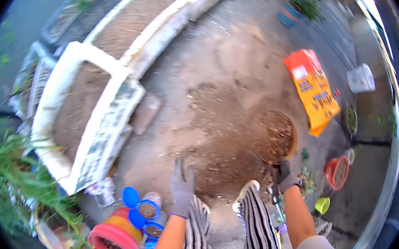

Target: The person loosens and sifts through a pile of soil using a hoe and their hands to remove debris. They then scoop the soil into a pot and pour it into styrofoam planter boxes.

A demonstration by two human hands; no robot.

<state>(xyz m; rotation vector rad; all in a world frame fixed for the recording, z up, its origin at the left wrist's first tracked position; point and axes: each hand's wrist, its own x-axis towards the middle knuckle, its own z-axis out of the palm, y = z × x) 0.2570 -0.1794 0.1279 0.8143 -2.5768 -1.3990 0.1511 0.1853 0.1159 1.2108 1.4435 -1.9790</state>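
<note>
My left hand (181, 186), in a grey glove, hovers above the loose soil (217, 156) on the ground, its fingers apart and nothing in them. At the near rim of a round brown pot (273, 136) is my right hand (287, 173), also gloved, with its fingers closed on the edge. Clumpy brown soil shows inside the pot, whose outline is blurred. Just left of my right wrist lies a dark hand tool with a metal part (276, 198); blur hides exactly where it meets the hand.
An orange and red bag (314, 89) lies right of the pot. White planter boxes (122, 74) line the left. Blue-lidded containers (148, 210) and a red pot (115, 243) stand near left. At right are a white bucket (361, 79) and a small red pot (337, 172).
</note>
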